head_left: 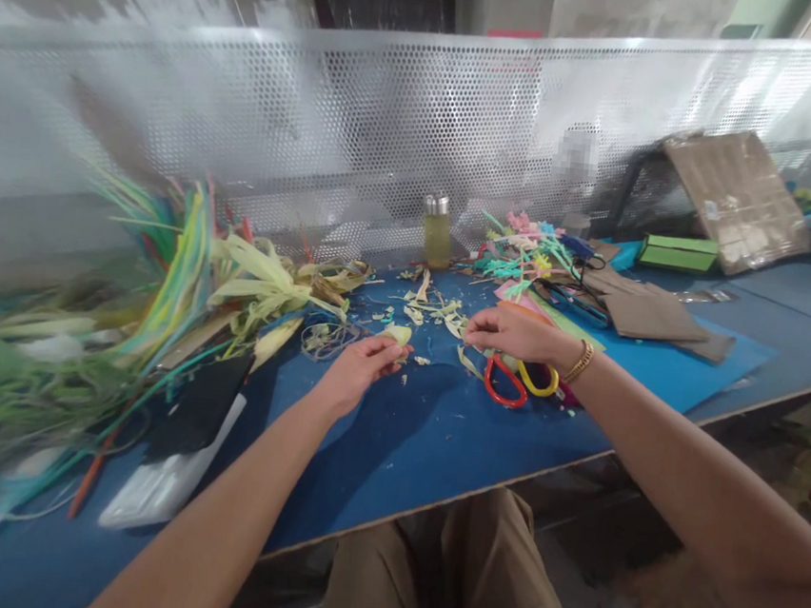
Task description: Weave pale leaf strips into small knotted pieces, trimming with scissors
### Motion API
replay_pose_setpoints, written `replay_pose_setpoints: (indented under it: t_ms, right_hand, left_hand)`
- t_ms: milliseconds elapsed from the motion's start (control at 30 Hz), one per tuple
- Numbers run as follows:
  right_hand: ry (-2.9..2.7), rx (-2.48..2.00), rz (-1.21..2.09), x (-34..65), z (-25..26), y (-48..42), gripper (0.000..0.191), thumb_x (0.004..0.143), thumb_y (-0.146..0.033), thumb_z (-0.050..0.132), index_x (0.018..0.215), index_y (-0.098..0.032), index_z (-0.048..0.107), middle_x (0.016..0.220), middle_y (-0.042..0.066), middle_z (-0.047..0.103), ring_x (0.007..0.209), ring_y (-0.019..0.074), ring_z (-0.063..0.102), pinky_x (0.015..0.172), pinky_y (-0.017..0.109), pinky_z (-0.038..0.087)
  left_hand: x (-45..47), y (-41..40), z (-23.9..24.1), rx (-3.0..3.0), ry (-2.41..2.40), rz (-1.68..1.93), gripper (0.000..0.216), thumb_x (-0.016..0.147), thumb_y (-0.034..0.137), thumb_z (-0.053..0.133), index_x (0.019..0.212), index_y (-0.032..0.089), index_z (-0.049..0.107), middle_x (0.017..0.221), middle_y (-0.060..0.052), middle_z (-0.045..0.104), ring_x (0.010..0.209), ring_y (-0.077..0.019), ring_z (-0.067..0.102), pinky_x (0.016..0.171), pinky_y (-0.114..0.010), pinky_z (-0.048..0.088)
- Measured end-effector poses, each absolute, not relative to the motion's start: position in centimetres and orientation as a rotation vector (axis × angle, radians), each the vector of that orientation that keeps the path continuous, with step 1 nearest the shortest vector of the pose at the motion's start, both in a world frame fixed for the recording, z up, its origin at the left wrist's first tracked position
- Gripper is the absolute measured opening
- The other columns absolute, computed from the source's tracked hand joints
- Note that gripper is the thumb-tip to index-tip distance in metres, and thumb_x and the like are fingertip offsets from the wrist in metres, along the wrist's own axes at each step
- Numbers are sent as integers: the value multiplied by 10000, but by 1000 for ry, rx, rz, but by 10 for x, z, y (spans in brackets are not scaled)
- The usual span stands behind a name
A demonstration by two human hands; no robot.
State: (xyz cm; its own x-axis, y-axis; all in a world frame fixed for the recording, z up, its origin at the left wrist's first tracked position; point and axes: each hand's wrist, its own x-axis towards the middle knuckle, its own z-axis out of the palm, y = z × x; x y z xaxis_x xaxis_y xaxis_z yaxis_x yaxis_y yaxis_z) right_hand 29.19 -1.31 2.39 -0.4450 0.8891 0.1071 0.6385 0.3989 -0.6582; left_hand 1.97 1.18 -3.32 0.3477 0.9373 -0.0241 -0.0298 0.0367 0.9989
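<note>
My left hand (365, 365) is closed in a pinch on a pale green piece of corn husk (397, 334), held just above the blue table. Off to its right, my right hand (507, 331) has its fingers pressed together; whatever they hold is too small to make out. Beneath that hand lie scissors (506, 402) with one red and one yellow handle loop, their blades hidden. Small husk scraps (415, 314) are scattered on the table between and beyond the hands.
Left are a pile of dried husks (265, 276), colourful strips (194, 265) and a black phone-like slab (198, 408). A bottle of yellowish liquid (437, 235) stands by the perforated metal panel (409, 123). Right are craft flowers (526, 244), brown cardboard (649, 308) and a green box (677, 254).
</note>
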Motion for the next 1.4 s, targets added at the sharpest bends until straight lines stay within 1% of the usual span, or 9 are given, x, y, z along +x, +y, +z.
replay_pose_setpoints:
  t_ms: [200,333,500,667,833,933,1067,1233,1400]
  right_hand:
    - [-2121,-1313,826,300,5,-12,312,844,-467,556,819,-166,632,718,6,589,644,118,484,621,246,373]
    - [-2104,-1381,694,303,4,-6,316,827,-466,584,830,-165,681,758,31,651,675,131,535,640,252,393]
    - [-2110,-1474,620,323,5,2,362,775,-488,643,843,-146,738,794,65,709,715,153,598,651,254,410]
    - [-2261,-1537,653,346,15,5,308,802,-394,622,900,-129,742,821,66,725,728,158,615,652,244,416]
    - [-2176,-2049,-10,354,31,8,257,840,-271,575,1001,-132,719,1001,121,713,924,226,631,755,281,422]
    - [-2062,-2268,-375,336,29,-7,294,858,-300,557,1061,-138,696,1118,174,668,1031,278,608,819,332,423]
    - [-2249,-2215,-314,298,12,-46,395,884,-454,501,994,-125,690,1018,178,677,997,300,619,829,354,438]
    - [-2176,-2296,-397,275,4,-69,403,898,-376,469,1088,-60,631,1091,262,633,1056,348,586,870,405,424]
    - [-2261,-2295,-352,271,9,-71,338,841,-284,511,1077,-81,643,1085,253,634,1039,349,589,855,415,428]
  left_hand:
    - [16,17,-33,1590,1065,912,291,636,442,785,721,168,733,832,-79,707,767,-189,606,718,-297,484]
    - [14,19,-34,1634,1088,991,245,665,414,756,708,174,742,709,-60,678,683,-184,586,705,-306,473]
    - [6,26,-33,1474,1143,1213,257,634,399,775,721,157,755,723,-75,699,703,-197,607,736,-326,480]
    - [0,32,-34,1209,1131,1436,243,583,338,814,697,137,738,666,-59,675,636,-160,581,662,-300,478]
    - [1,32,-32,944,1014,1566,197,511,221,842,611,135,695,694,-51,682,648,-135,593,669,-283,504]
    - [3,29,-30,876,993,1553,165,515,169,829,588,121,689,693,-56,679,648,-127,597,677,-276,519]
    - [5,26,-28,861,969,1557,128,552,143,805,608,106,696,704,-61,676,657,-122,605,694,-270,530]
    - [3,26,-27,827,953,1560,122,580,125,793,589,103,674,709,-65,671,671,-118,617,707,-261,531]
    - [1,27,-28,819,941,1565,125,592,122,791,593,108,667,704,-61,669,669,-120,615,696,-265,530]
